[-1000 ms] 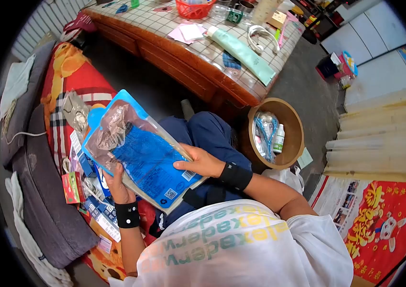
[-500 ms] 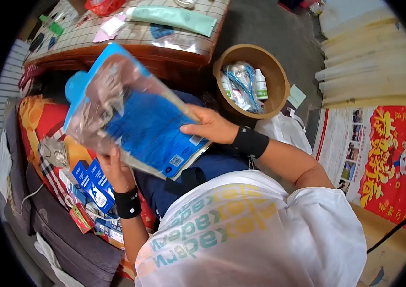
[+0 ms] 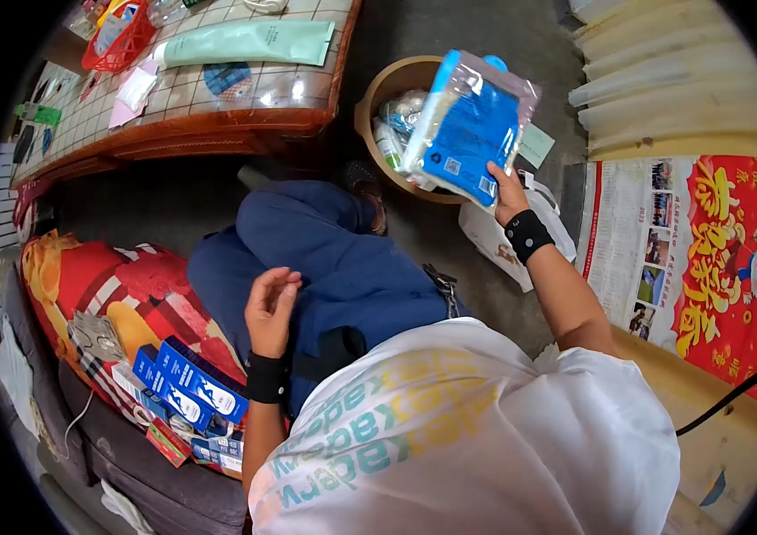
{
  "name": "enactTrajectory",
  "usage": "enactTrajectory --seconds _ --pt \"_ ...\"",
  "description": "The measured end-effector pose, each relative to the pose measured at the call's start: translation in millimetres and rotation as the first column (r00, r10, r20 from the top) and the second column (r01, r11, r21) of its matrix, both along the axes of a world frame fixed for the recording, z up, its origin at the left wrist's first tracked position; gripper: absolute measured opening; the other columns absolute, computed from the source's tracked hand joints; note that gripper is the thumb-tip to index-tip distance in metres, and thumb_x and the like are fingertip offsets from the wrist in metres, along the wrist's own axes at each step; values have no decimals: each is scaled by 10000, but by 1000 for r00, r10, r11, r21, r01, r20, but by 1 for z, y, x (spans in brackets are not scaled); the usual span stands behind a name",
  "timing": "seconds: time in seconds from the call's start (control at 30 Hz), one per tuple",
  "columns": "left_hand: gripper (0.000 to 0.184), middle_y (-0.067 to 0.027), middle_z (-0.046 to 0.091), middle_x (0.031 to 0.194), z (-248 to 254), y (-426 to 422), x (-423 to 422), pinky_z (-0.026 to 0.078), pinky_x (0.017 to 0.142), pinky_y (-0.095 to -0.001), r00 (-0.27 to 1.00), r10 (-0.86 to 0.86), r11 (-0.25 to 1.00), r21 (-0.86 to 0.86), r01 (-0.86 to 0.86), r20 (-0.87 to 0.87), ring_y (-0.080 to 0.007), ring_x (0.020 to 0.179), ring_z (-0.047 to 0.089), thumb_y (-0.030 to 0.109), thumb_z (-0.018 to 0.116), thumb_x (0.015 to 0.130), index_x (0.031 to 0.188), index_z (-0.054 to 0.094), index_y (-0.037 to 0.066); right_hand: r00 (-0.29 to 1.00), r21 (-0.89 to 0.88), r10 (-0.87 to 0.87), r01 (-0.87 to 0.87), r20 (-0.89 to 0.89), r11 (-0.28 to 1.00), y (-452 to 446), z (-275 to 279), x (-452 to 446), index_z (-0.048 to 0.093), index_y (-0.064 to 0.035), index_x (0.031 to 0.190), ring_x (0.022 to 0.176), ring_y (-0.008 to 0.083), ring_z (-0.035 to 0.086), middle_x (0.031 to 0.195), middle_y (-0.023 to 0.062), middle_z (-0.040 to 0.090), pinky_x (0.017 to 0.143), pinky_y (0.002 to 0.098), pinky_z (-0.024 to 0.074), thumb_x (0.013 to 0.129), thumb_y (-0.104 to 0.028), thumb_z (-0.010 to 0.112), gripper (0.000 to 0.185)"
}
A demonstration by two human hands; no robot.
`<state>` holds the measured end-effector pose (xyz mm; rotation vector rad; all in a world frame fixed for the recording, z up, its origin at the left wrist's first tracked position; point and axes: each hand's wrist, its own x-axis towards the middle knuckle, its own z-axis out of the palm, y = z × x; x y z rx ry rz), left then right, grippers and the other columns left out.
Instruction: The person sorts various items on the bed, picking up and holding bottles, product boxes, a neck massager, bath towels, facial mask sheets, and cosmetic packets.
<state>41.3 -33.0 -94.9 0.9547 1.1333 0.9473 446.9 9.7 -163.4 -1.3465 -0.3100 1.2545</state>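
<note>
My right hand point(image 3: 508, 193) grips the lower edge of a flat plastic pouch point(image 3: 476, 134), with its thumb on the front. The pouch has a blue panel with QR codes, a clear part and a light-blue edge. It is held over a round brown bin point(image 3: 378, 94), hiding part of the bin's inside. A white bottle point(image 3: 389, 144) and other plastic-wrapped things show in the bin. My left hand point(image 3: 270, 308) hovers by my thigh, empty, fingers loosely bent and thumb apart. Below it to the left lie blue boxes point(image 3: 191, 388).
A tiled table point(image 3: 218, 102) stands at upper left with a pale green tube point(image 3: 249, 43) and a red basket point(image 3: 124, 40). A white plastic bag point(image 3: 496, 236) sits beside the bin. Red patterned cloth point(image 3: 142, 285) covers the sofa point(image 3: 147, 446). A red poster point(image 3: 739, 259) is at right.
My right hand has carried the pouch right, from above my lap to over the bin. My left hand has let go of the pouch and is now near my thigh. The view has shifted.
</note>
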Motion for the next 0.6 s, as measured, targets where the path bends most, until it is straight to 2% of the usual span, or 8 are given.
enactTrajectory --seconds 0.03,0.07,0.2,0.33,0.47,0.57,0.6 --pt "228 -85 571 951 -3 0 3 425 803 -248 1000 -16 1000 -21 16 14 -142 895 545 9 519 816 1042 492 7 998 -26 -56 55 -16 998 0 -21 8 439 -22 1119 869 199 571 1017 88 554 764 340 490 813 -137 556 347" --pt "217 -78 578 942 -5 1 4 423 794 -239 996 -61 998 3 62 -63 -129 885 546 15 526 815 1031 500 9 988 -76 -103 95 -111 993 2 -48 21 443 -10 1116 848 229 585 1011 110 562 753 367 500 818 -104 532 324" --pt "221 -66 587 908 -7 6 10 423 765 -223 978 -128 991 -68 118 -163 -107 838 548 25 546 803 1020 514 7 968 -135 -243 233 -65 963 20 -96 19 447 -3 1114 843 267 584 1009 135 563 754 395 499 816 -60 499 308" --pt "215 -47 579 847 -8 14 11 423 750 -222 984 -109 987 -138 89 -144 -99 811 541 16 543 803 1016 514 3 961 -148 -277 275 10 950 43 -150 19 412 -20 1159 870 282 571 1040 146 546 752 423 490 806 -45 501 365" --pt "200 -51 579 823 -8 16 11 428 730 -227 985 -93 979 -191 65 -142 -106 795 547 5 539 799 998 516 -2 950 -130 -313 308 -18 943 71 -169 2 389 -43 1182 894 285 558 1061 141 535 779 420 473 793 -27 506 406" --pt "187 -53 579 802 -6 20 13 433 716 -232 981 -95 972 -228 54 -170 -113 771 556 2 541 796 982 520 -4 947 -140 -321 315 -24 939 89 -219 -4 411 -34 1154 874 280 562 1046 138 540 769 415 474 777 -14 514 391" --pt "170 -57 580 789 -6 22 13 438 710 -237 979 -99 974 -218 59 -178 -119 754 563 4 542 795 964 524 -5 937 -160 -348 348 28 924 94 -215 -15 435 -26 1117 858 273 565 1022 133 548 758 410 475 762 -5 523 367"
